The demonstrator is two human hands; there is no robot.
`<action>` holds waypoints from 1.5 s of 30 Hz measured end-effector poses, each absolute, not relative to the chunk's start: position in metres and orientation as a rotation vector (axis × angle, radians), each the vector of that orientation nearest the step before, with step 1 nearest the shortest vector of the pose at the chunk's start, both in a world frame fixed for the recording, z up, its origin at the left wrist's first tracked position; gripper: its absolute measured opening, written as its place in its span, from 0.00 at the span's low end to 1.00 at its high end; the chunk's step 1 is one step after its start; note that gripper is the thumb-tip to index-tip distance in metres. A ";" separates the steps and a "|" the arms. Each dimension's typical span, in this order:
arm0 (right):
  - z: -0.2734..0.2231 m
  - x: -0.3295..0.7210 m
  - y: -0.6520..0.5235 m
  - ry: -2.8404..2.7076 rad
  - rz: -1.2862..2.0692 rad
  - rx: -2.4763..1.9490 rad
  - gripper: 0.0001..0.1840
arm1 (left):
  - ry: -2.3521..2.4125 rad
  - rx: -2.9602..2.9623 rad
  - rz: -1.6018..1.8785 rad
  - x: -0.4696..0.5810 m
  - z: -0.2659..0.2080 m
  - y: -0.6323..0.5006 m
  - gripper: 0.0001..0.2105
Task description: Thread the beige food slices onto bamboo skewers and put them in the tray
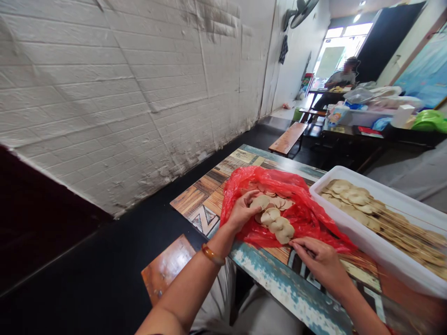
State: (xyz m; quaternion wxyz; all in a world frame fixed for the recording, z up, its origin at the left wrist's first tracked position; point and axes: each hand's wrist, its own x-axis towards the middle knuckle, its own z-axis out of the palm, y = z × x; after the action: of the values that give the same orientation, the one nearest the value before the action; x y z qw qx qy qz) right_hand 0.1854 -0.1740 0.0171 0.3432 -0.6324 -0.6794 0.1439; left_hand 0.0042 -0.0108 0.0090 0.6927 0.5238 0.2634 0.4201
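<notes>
My left hand (243, 209) is closed on a round, flat, pale beige slice (260, 202) above an opened red plastic bag (307, 209). More loose slices (279, 203) of the same kind lie in the bag. A row of overlapping slices (281, 228) runs from my left fingers towards my right hand (319, 258). The right fingers pinch at the near end of that row, seemingly on a thin skewer mostly hidden by the slices and fingers. To the right, a white plastic tub (349, 223) holds many skewered slices (352, 193), their sticks pointing towards the near right.
The patterned table (209, 200) has a worn blue-green edge. A wooden stool (169, 267) stands at its left and a bench (289, 138) beyond it. Farther back, a cluttered dark table (344, 135) holds tubs and bags, and a person (340, 79) sits near the doorway. A white wall (139, 83) runs along the left.
</notes>
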 end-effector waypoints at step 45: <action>0.012 0.184 -0.173 -1.774 0.266 -1.601 0.14 | 0.542 0.673 0.949 0.003 0.015 -0.015 0.24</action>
State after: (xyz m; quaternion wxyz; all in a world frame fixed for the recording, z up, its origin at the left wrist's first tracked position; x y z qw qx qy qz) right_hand 0.1842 -0.1729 0.0116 0.3603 -0.6210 -0.6884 0.1033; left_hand 0.0025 -0.0155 0.0149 0.8010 0.3140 0.2526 0.4427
